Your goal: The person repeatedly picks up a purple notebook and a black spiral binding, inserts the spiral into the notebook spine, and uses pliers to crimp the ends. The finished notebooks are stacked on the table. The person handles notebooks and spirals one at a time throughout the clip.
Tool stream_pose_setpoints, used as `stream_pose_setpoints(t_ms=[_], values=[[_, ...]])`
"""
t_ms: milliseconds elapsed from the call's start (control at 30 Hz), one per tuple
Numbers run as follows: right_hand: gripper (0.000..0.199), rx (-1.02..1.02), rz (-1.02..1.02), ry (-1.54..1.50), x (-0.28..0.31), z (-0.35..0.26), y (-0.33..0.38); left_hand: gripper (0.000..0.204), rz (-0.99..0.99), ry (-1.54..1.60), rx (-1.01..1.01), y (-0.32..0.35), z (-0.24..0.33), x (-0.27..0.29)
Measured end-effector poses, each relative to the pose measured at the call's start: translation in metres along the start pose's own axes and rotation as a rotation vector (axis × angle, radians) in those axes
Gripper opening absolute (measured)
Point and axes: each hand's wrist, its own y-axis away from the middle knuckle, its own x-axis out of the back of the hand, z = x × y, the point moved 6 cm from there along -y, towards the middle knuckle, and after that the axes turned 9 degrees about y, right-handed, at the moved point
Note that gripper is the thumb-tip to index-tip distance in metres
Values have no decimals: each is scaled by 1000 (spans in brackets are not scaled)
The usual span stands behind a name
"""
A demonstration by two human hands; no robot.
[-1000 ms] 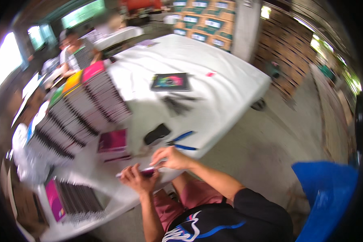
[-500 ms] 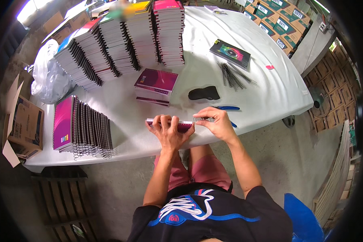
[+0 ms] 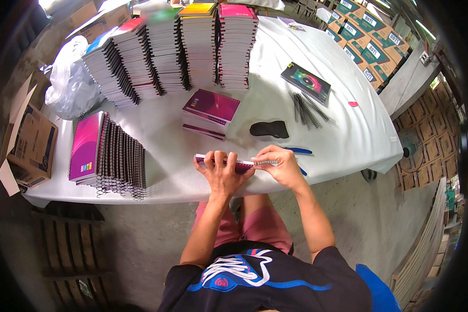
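Under the left hand point(image 3: 224, 180), purple notebook point(image 3: 244, 167).

On our table point(image 3: 164, 138) we see the pile point(image 3: 208, 115): left of it the row point(image 3: 109, 151) and bag point(image 3: 74, 86), behind it the stacks point(image 3: 198, 52), right of it the coils point(image 3: 303, 110), before it the notebook point(image 3: 243, 167) in our left hand point(image 3: 221, 178).

1 head-worn fisheye looks down over the white-covered table point(image 3: 164, 151).

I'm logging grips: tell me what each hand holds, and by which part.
The left hand holds a purple notebook across its long edge. The right hand pinches a spiral coil; exactly where along it is unclear.
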Motion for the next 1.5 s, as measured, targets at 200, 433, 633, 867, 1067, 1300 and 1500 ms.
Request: stream_pose_setpoints(t_ms=[200,433,633,867,1067,1300,1500], values=[[26,-254,-304,-11,-9,7,2,59,-42,-7,4,4,0,-2],[28,42,-74,171,4,-24,3,56,-61,117,-13,3,-9,8],[15,-245,-388,-47,-6,16,-3,51,-59,253,-26,0,-13,15],[29,374,191,905,25,73,-58,52,-2,351,18,-2,-16,23],[30,11,-141,-689,11,45,-43,53,-27,367,24,1,-21,24],[29,37,-250,-745,-6,29,-27,55,-53,438,41,-6,-20,22],[30,-13,-299,-118,-5,28,-42,56,-58,474,45,-9,-21,21]])
